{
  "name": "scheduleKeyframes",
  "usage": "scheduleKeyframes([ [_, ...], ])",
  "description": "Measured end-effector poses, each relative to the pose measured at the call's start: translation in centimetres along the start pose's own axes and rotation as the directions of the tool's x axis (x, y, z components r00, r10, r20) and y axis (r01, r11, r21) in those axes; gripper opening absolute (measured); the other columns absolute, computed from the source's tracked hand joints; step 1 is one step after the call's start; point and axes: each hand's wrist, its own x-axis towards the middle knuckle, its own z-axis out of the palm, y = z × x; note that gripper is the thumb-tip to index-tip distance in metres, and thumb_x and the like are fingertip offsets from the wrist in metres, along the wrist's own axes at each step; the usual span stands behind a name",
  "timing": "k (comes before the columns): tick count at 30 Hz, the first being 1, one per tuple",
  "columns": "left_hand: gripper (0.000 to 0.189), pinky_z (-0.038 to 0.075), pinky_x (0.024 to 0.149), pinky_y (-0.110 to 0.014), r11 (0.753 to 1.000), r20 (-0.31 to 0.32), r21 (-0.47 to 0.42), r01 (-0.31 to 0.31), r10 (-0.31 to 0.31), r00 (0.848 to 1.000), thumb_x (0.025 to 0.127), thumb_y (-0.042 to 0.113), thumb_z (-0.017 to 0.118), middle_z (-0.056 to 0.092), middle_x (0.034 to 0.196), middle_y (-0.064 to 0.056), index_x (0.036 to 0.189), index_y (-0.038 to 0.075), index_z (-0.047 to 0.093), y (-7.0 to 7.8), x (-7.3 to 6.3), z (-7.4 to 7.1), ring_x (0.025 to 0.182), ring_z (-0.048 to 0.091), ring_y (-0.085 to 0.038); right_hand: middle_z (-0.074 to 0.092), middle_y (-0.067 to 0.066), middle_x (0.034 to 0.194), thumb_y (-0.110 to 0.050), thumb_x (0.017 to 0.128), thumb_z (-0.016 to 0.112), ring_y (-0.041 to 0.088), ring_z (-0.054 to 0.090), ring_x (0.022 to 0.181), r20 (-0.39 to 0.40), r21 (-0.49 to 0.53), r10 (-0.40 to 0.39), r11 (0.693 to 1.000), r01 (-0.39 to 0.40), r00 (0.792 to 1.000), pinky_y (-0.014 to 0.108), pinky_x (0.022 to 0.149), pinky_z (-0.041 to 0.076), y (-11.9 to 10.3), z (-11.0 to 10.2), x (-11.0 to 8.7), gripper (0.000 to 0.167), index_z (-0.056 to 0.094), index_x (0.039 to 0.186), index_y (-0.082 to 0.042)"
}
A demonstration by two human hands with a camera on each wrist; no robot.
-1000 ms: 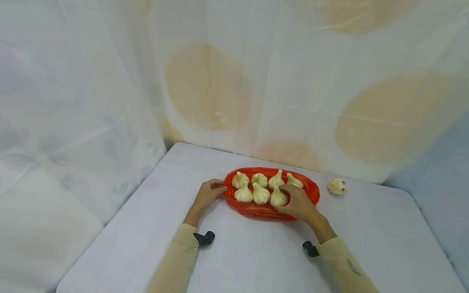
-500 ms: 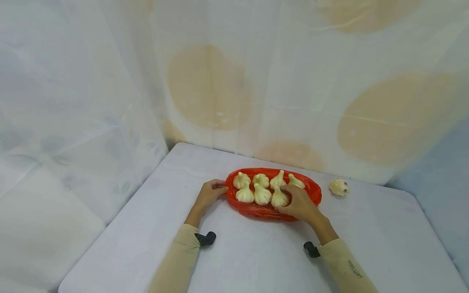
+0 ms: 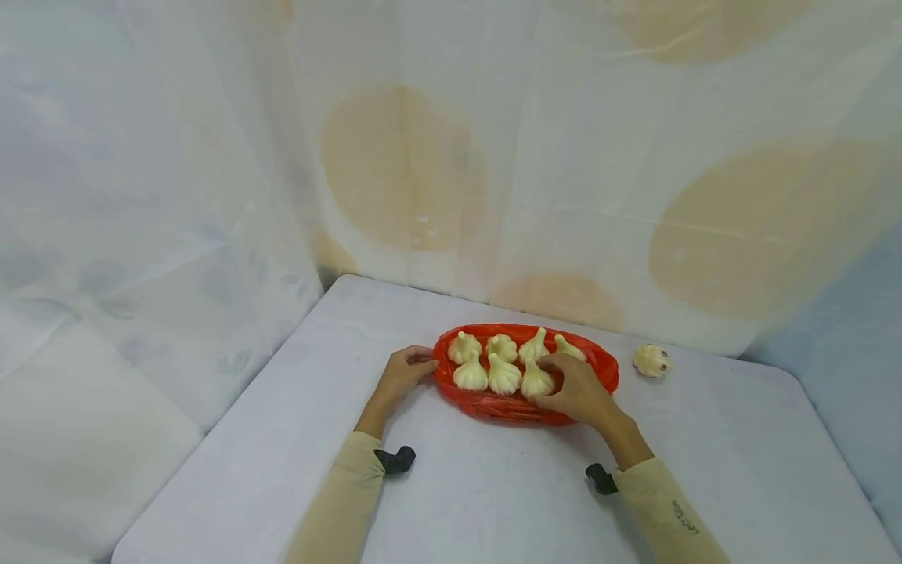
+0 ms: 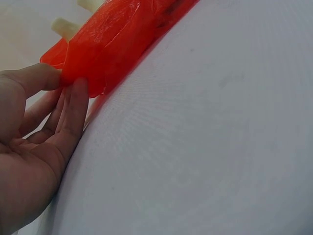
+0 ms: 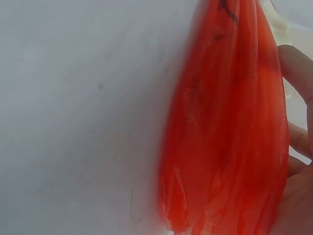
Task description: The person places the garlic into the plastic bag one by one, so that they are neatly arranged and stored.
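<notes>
A red plastic bag [image 3: 517,409], spread wide into an oval, holds several white garlic bulbs [image 3: 470,374] standing in two rows. My left hand [image 3: 403,374] pinches the bag's left end between thumb and fingers; the left wrist view shows the thumb [image 4: 41,78] at the red film. At the right of the front row, my right hand [image 3: 576,392] grips a garlic bulb [image 3: 537,381] between thumb and fingers. In the right wrist view the bag's wall [image 5: 230,127] hides that bulb and part of the hand.
Another garlic bulb [image 3: 651,360] lies on its side on the white tabletop [image 3: 479,501], to the right of the bag. Pale curtains with tan circles [image 3: 405,168] stand behind the table's back edge and at both sides.
The head view has shifted very slightly. Both hands keep their places at the bag and the bulb, and the bulbs stay as they stood.
</notes>
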Motion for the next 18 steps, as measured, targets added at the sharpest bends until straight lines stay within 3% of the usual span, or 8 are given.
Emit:
scheduleKeyframes([
  [10, 0.026, 0.058, 0.078, -0.032, 1.000, 0.004, -0.012, -0.012, 0.012, 1.000, 0.089, 0.009, 0.070, 0.067, 0.103, -0.013, 0.114, 0.000, 0.065, -0.1, 0.2, 0.1, 0.088, 0.067, -0.021, 0.063, 0.010, 0.121, -0.038, 0.073, 0.086, 0.030, 0.058, 0.109, -0.003, 0.017, 0.023, 1.000, -0.023, 1.000, 0.048, 0.086, 0.055, -1.0, -2.2, -0.5, 0.068, 0.059, 0.127, -0.008],
  [18, 0.027, 0.058, 0.078, -0.032, 1.000, 0.014, -0.013, -0.011, 0.011, 1.000, 0.090, 0.011, 0.070, 0.067, 0.103, -0.013, 0.114, 0.000, 0.065, -0.2, 0.5, 0.4, 0.088, 0.067, -0.022, 0.061, 0.017, 0.123, -0.027, 0.077, 0.083, 0.037, 0.056, 0.111, -0.070, -0.061, -0.027, 0.998, 0.023, 0.997, 0.056, 0.088, 0.051, -0.3, -5.4, -0.9, 0.059, 0.060, 0.125, -0.002],
])
